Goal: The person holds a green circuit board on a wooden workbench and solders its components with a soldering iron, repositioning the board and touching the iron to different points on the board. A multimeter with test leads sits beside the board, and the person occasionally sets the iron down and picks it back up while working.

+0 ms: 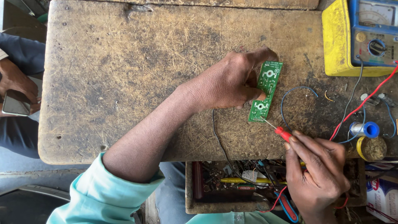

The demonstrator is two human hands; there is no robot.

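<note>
Left hand (232, 81) lies knuckles-up on the worn wooden table (124, 83), thumb and fingers closed on a small green circuit board (265, 91), pinning it flat against the wood. The board sticks out past the fingertips, long edge running away from the palm.

Right hand (317, 174) sits below and to the right of the board, fingers pinched together round a red-handled probe (283, 133). The thin metal tip reaches up and left from the fingertips and touches the near corner of the board.

Just beyond the right hand's knuckles: a blue spool (367, 129) and a small round yellow tin (371, 148), side by side. A red wire (365, 99) runs from near this hand up toward a yellow-cased meter (356, 37) at the table's far right corner. A loose blue wire loop (296, 93) lies on the wood between board and meter.

Under the right wrist, an open drawer (195, 186) full of small parts and tools.

Well off beyond the left elbow, another person's hand (16, 81) holds a phone (16, 103).
</note>
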